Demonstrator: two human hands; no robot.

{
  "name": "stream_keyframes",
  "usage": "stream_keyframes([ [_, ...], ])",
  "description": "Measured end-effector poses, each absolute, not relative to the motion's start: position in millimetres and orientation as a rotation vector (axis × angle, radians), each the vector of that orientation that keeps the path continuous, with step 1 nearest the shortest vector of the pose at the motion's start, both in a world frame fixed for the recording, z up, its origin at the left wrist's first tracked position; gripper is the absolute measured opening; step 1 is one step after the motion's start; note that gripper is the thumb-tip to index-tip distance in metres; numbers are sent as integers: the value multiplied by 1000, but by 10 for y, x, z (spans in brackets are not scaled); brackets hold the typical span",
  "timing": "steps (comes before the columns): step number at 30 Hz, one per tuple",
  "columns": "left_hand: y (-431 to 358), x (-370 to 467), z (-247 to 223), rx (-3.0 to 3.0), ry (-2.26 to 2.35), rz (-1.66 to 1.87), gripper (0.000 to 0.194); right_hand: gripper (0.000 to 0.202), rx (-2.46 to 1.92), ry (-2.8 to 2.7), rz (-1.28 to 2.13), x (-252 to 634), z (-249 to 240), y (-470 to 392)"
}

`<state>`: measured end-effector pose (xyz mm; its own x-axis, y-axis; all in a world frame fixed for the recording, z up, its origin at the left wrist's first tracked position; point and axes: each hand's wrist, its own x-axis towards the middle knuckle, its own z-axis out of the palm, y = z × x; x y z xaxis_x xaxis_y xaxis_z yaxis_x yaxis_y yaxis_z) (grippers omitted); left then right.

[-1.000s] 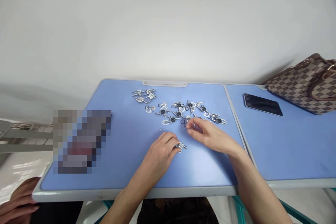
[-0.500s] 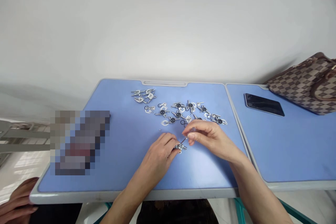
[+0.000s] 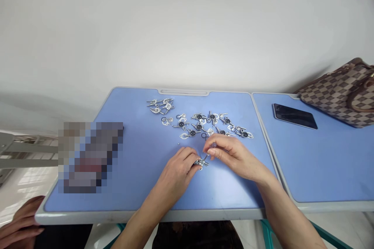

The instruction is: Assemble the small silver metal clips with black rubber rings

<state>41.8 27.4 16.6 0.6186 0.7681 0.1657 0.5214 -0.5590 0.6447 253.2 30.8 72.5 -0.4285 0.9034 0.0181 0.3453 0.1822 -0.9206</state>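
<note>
My left hand [image 3: 181, 166] pinches a small silver metal fitting [image 3: 201, 162] against the blue tabletop. Above and to the right of it, my right hand [image 3: 229, 153] grips a small screwdriver [image 3: 214, 145] with a purplish handle, its thin shaft slanting down to the fitting. Behind my hands lie several metal fittings with round black parts [image 3: 193, 133], mixed with loose plates and rings. Farther back on the left is a small group of silver fittings without black discs [image 3: 159, 106]. A tiny metal piece [image 3: 179, 144] lies alone behind my left hand.
A dark phone [image 3: 295, 116] and a brown checkered bag [image 3: 339, 93] are on the adjoining table [image 3: 330, 163] at the right. A blurred-out object [image 3: 90, 157] covers the left of my table. Another person's hand [image 3: 22, 223] rests at the lower left edge.
The screwdriver's shaft stands slightly steeper, and my right fingers have shifted a little around its handle. My left hand still holds the fitting in the same place.
</note>
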Motion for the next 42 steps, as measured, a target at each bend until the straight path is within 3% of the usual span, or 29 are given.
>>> stream_keyframes([
  [15, 273, 420, 186, 2296, 1013, 598, 11, 26, -1045, -2094, 1007, 2615, 749, 268],
  [22, 277, 416, 177, 2321, 1010, 601, 12, 21, -1124, -2207, 479, 2510, 618, 272],
  [30, 277, 417, 177, 2313, 1014, 610, 10, 35, -997, -2201, 629, 2492, 616, 248],
  [35, 280, 420, 175, 2325, 1024, 617, 11, 24, -1083, -2270, 441, 2476, 595, 245],
  [42, 288, 423, 174, 2320, 1009, 610, 10, 27, -986, -2212, 603, 2487, 685, 217],
])
